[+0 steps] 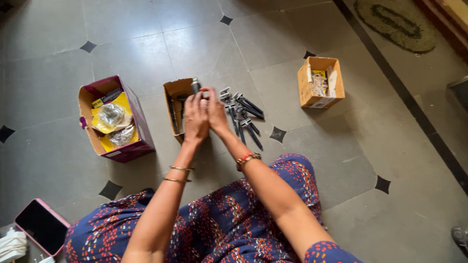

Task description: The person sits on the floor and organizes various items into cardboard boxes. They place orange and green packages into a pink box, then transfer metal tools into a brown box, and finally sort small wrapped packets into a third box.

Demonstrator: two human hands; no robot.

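Head view, looking down at a person seated on a grey tiled floor [370,160]. Nearest: lap in a dark blue patterned dress [229,229], cut off at the bottom edge. Bottom left corner: phone in a pink case [41,226], screen dark, and next to it a white charger or cable [12,246], partly out of frame, hard to identify.

Both forearms reach forward, bangles on each wrist. Left hand [196,119] and right hand [214,111] are pressed close together, fingers curled around a small dark cylinder [195,86] whose top sticks out above the fingers. Rest of that cylinder is hidden by the hands; exact grip of each finger cannot be told. Hands sit over the right edge of a small open cardboard box [174,104], which holds dark thin items, unclear.

Just right of the hands: loose pile of razors [243,117] with dark handles lying on the floor, some partly hidden behind the right hand.

Left: open purple box [129,141] with yellow packets and clear plastic wrapped items, contents blurry.

Farther right, well apart: another open cardboard box [312,97] with small printed packs inside.

Top right: oval green mat [397,24], cut by the frame. Right edge: dark objects, too cropped to name.
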